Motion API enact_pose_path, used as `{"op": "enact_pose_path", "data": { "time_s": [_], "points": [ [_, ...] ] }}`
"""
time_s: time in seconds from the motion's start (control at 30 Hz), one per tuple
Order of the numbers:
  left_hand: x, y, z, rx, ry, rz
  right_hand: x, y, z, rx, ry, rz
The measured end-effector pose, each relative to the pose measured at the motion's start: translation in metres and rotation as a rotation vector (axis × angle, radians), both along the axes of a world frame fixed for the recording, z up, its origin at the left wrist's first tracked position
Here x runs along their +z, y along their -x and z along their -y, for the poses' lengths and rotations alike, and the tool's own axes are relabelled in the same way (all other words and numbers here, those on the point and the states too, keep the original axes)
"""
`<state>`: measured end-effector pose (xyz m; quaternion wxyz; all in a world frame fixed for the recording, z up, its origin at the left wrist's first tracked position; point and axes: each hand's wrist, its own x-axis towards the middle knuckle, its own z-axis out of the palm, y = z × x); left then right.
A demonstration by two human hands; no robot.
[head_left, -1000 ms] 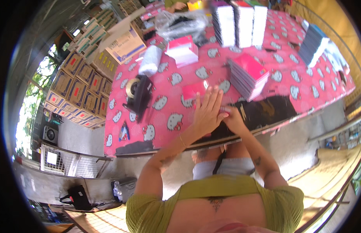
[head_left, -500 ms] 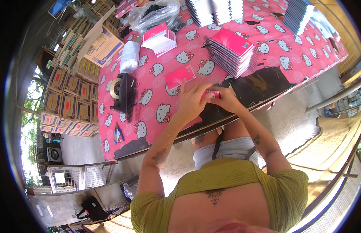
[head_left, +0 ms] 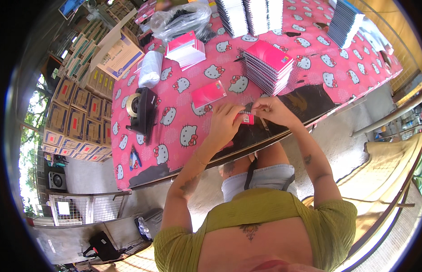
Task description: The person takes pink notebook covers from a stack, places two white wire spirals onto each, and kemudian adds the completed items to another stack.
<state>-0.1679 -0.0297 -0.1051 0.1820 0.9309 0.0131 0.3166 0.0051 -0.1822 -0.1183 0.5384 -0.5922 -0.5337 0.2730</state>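
My left hand (head_left: 225,121) and my right hand (head_left: 270,110) meet over the near edge of a table covered in a pink cartoon-cat cloth (head_left: 174,131). Between their fingertips both pinch a small pink booklet (head_left: 246,119) with a dark spiral edge. A single pink notebook (head_left: 208,93) lies flat just beyond my left hand. A tall stack of pink spiral notebooks (head_left: 269,67) stands beyond my right hand. A black sheet (head_left: 306,105) lies on the table under my right wrist.
A black tape dispenser (head_left: 142,110) stands at the left of the table, a white roll (head_left: 150,69) and an open cardboard box (head_left: 119,52) behind it. A smaller notebook pile (head_left: 186,48), a plastic bag (head_left: 180,18) and more stacks (head_left: 251,14) sit farther back. Stacked cartons (head_left: 70,113) fill the left.
My hands have drawn back from the table top toward its near edge, and now pinch the small pink booklet between them. The view has tilted, bringing the table closer.
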Motion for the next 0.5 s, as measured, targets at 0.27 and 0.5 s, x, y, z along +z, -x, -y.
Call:
{"op": "enact_pose_path", "data": {
  "time_s": [0.27, 0.5],
  "points": [
    [0.001, 0.009, 0.003, 0.021, -0.150, -0.037, -0.013, 0.033, -0.012, -0.358, -0.230, 0.171],
    [0.080, -0.005, 0.027, 0.062, 0.682, -0.003, 0.071, 0.067, 0.002, -0.608, -0.389, 0.224]
  ]
}}
